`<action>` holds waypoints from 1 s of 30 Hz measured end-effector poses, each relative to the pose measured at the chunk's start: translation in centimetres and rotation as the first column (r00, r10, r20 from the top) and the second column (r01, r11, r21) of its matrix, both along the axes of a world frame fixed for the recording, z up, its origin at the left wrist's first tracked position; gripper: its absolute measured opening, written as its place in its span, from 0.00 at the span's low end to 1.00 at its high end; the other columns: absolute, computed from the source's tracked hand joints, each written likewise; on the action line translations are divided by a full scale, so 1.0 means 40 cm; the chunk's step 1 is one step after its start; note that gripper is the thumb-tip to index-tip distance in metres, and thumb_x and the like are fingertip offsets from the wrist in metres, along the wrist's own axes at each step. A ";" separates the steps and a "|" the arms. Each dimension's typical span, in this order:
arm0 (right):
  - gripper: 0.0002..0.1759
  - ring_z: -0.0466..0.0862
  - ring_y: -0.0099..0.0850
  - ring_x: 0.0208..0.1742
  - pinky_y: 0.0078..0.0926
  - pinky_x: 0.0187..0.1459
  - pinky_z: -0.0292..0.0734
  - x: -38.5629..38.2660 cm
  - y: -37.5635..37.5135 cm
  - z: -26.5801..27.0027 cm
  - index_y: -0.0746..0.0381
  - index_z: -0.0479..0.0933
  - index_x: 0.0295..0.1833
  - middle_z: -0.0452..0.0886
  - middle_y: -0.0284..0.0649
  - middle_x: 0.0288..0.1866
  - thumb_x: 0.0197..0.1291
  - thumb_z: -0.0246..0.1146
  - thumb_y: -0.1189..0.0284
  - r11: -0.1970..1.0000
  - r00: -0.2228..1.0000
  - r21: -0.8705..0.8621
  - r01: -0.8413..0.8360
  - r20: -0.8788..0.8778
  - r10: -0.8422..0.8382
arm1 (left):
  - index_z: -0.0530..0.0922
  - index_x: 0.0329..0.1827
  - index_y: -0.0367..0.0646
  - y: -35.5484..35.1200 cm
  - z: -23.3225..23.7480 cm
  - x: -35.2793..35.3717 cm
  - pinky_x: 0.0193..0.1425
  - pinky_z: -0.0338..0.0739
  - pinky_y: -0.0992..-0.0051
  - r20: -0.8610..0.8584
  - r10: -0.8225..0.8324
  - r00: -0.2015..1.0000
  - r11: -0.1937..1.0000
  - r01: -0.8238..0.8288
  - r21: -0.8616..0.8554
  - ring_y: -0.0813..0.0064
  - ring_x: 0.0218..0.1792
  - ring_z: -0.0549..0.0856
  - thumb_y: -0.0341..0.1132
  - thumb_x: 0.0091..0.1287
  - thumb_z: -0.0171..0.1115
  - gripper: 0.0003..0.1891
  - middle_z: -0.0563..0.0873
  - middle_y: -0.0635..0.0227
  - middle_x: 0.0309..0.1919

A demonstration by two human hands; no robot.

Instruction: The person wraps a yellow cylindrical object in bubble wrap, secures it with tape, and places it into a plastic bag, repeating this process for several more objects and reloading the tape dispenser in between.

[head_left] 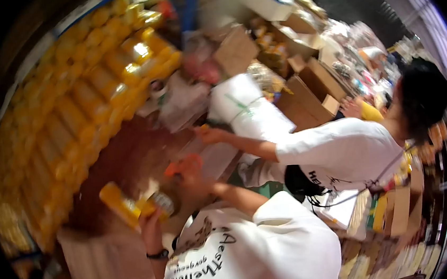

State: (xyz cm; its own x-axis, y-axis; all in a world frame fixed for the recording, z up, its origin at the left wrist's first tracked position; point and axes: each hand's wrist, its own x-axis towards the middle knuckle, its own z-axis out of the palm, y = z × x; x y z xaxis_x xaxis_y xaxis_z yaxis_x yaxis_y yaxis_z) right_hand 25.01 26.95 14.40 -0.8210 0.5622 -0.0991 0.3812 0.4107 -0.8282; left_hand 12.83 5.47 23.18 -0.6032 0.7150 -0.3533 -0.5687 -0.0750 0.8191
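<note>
My left hand (pixel 150 230), with a dark band at the wrist, is closed on a yellow cylindrical pack (pixel 117 202) at the lower left. A dark round item with a pale label (pixel 163 202) lies against that pack. My right hand (pixel 192 178), further up and to the right, is closed around an orange object (pixel 175 169), blurred by motion. Both hands are over a reddish-brown surface (pixel 129 153).
Rows of yellow packs (pixel 81 98) fill the upper left. A co-worker (pixel 341 150) in a white shirt reaches in from the right, one hand (pixel 210 134) near mine. White wrapped bundle (pixel 247 105) and cardboard boxes (pixel 303 103) stand beyond; pale sacking (pixel 98 259) lies lower left.
</note>
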 end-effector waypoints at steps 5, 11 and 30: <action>0.29 0.67 0.33 0.67 0.30 0.64 0.64 -0.033 -0.083 0.185 0.63 0.68 0.64 0.70 0.41 0.65 0.61 0.65 0.62 0.569 0.882 -0.674 -0.471 -0.370 0.292 | 0.80 0.47 0.39 -0.062 -0.018 -0.006 0.52 0.77 0.73 0.095 -0.161 0.982 0.972 0.141 0.188 0.72 0.45 0.83 0.26 0.61 0.65 0.11 0.84 0.65 0.42; 0.19 0.79 0.27 0.43 0.25 0.47 0.73 -0.050 -0.224 0.236 0.61 0.72 0.57 0.80 0.35 0.40 0.63 0.63 0.66 0.116 0.945 -0.937 -0.328 -0.325 0.046 | 0.79 0.50 0.37 -0.114 -0.010 0.015 0.58 0.73 0.70 0.142 -0.182 0.973 0.874 0.094 0.477 0.69 0.48 0.81 0.31 0.62 0.64 0.14 0.82 0.64 0.45; 0.20 0.75 0.27 0.44 0.26 0.45 0.71 -0.051 -0.148 0.106 0.61 0.71 0.53 0.76 0.35 0.40 0.54 0.68 0.74 0.481 0.907 -0.870 0.108 -0.111 -0.406 | 0.77 0.54 0.37 -0.320 -0.073 0.084 0.61 0.74 0.70 0.030 0.128 0.991 0.991 -0.130 0.039 0.69 0.53 0.81 0.37 0.74 0.49 0.15 0.82 0.61 0.52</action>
